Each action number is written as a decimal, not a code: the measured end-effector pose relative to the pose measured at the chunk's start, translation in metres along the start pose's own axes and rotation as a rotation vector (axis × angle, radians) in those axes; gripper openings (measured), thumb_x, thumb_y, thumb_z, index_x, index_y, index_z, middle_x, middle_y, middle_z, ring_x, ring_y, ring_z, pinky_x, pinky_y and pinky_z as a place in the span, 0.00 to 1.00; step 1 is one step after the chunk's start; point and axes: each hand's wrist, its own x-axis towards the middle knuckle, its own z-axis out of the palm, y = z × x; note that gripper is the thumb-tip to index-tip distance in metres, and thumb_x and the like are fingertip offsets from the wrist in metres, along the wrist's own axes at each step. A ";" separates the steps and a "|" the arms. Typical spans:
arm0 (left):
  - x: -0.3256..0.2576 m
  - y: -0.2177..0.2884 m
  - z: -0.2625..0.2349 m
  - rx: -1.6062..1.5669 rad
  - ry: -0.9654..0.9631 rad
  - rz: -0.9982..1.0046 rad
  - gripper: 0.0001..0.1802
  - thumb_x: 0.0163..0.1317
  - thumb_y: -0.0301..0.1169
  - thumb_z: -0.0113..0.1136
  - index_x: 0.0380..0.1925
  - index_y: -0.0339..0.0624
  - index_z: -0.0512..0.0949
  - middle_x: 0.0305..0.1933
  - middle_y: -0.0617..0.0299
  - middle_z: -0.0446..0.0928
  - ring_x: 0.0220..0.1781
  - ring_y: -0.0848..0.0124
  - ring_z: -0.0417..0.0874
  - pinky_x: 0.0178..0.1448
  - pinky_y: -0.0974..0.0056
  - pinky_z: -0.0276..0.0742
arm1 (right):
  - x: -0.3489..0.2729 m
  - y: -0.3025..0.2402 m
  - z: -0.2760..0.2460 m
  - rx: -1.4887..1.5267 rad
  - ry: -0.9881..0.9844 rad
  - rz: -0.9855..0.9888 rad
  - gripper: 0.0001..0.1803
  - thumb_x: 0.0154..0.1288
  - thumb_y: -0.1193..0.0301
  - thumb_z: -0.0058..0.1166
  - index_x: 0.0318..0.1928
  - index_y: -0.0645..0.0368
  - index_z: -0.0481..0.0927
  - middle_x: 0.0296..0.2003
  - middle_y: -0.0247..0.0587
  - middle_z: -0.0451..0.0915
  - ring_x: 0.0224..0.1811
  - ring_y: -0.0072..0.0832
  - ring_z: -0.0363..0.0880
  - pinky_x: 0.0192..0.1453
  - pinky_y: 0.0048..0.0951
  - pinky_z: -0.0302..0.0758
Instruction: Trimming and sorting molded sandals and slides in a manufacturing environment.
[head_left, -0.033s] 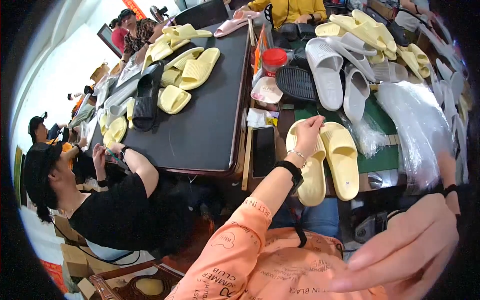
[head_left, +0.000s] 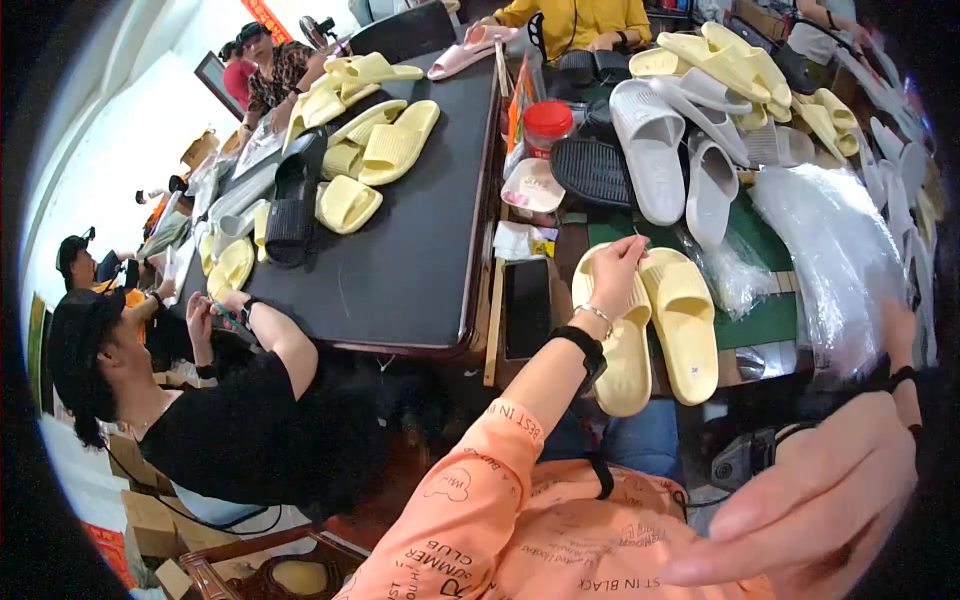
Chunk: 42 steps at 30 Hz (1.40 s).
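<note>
A pair of pale yellow slide slippers [head_left: 684,335] lies side by side at the table's near edge. My left hand [head_left: 615,272] is over the strap of the left slipper, thumb and fingertips pinched at its inner side by the other strap. A tiny dark thing shows at those fingertips, too small to name. A dark watch and a bracelet are on that wrist. Close up at the lower right, my right hand [head_left: 815,490] looks large and slightly blurred, its fingers stretched to the left and nothing visible in them.
Clear plastic bags [head_left: 835,250] lie at the right, a blurred forearm beside them. Grey slippers [head_left: 652,160] and a red-lidded jar [head_left: 548,122] stand beyond; a phone [head_left: 527,308] lies left. A co-worker [head_left: 200,400] sits at the adjoining black table [head_left: 420,260].
My right hand's fingertips have shifted slightly to the right. My left hand stays pinched at the slipper straps.
</note>
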 end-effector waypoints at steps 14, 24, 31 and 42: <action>-0.007 -0.020 0.006 -0.012 0.011 0.021 0.13 0.57 0.35 0.56 0.36 0.36 0.79 0.27 0.67 0.77 0.29 0.82 0.71 0.35 0.76 0.67 | 0.111 -0.063 -0.136 0.485 0.481 0.196 0.07 0.56 0.75 0.43 0.33 0.64 0.71 0.33 0.48 0.72 0.36 0.40 0.70 0.43 0.33 0.68; -0.008 -0.010 0.011 -0.008 -0.029 -0.033 0.12 0.59 0.30 0.54 0.38 0.33 0.77 0.29 0.68 0.76 0.31 0.81 0.71 0.37 0.76 0.67 | 0.128 -0.159 -0.247 0.868 0.678 0.234 0.07 0.57 0.74 0.43 0.35 0.65 0.71 0.34 0.48 0.72 0.38 0.37 0.70 0.44 0.31 0.68; -0.009 -0.011 0.013 -0.079 -0.005 -0.019 0.12 0.58 0.30 0.55 0.37 0.32 0.77 0.28 0.69 0.74 0.30 0.82 0.70 0.36 0.77 0.66 | 0.125 -0.213 -0.312 1.139 0.798 0.240 0.08 0.57 0.74 0.44 0.36 0.65 0.71 0.35 0.47 0.72 0.39 0.35 0.70 0.45 0.30 0.67; -0.003 -0.016 0.001 -0.086 -0.029 -0.009 0.14 0.60 0.34 0.51 0.38 0.34 0.76 0.32 0.66 0.76 0.32 0.80 0.71 0.38 0.75 0.67 | 0.156 -0.235 -0.357 1.567 0.645 0.128 0.12 0.57 0.73 0.47 0.40 0.66 0.69 0.39 0.52 0.71 0.44 0.39 0.69 0.48 0.33 0.66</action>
